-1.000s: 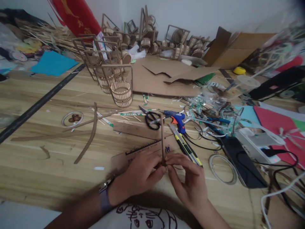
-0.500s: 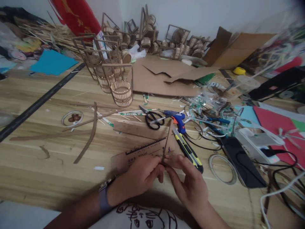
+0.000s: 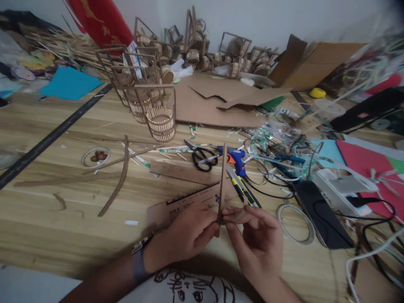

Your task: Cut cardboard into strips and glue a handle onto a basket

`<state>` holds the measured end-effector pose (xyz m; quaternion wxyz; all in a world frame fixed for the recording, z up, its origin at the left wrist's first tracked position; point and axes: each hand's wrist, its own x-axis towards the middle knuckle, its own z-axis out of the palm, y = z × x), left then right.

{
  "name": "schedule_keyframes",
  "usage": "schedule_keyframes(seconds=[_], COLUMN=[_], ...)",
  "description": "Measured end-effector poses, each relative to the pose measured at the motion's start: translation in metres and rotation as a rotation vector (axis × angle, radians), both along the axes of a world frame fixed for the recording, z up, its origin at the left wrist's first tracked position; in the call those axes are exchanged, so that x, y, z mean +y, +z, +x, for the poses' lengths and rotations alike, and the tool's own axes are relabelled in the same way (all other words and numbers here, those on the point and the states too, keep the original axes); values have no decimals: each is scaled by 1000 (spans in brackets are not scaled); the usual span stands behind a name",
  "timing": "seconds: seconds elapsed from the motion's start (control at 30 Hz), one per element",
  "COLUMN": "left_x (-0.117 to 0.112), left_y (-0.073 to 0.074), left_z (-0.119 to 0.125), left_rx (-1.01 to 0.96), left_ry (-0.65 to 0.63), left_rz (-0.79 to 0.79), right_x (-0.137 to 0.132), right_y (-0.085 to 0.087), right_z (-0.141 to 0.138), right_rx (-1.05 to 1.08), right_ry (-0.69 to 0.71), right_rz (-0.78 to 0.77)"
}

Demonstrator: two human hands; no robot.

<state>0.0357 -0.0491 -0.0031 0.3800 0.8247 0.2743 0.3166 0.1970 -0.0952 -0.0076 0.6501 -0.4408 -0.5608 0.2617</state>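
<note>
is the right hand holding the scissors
No, the scissors lie on the table farther away, while the right hand and left hand pinch an upright thin brown strip.

A pale, plain wall closes the room at 12 o'clock — the light soft and dim. A wood-grain surface fills the view; red cloth stands at 11 o'clock, a cardboard box at 1.

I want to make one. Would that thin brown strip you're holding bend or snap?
It probably has some stiffness: the thin strip stands straight up from where the left hand and right hand pinch it. Likely bendy too, since a similar curved strip lies on the table.
</note>
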Motion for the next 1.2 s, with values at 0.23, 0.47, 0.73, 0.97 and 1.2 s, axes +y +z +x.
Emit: schedule_keyframes(seconds=[0.23, 0.47, 0.73, 0.97, 1.2], left_x=[-2, -4, -8, -5, -3], left_y=[-3, -3, -5, -6, -5], left_z=[1, 2, 1, 1, 4], left_rx=[77, 56, 10, 21, 63], left_ry=[31, 42, 42, 52, 66], left_rz=[-131, -151, -66, -56, -180], right_x=[2, 0, 0, 3, 2], right_y=[-9, -9, 3, 4, -5], right_z=[11, 15, 9, 4, 12], right_rx=[-292, -541, -508, -228, -418], right_ry=[61, -25, -79, -70, 1], right_rz=[129, 217, 276, 113, 218])
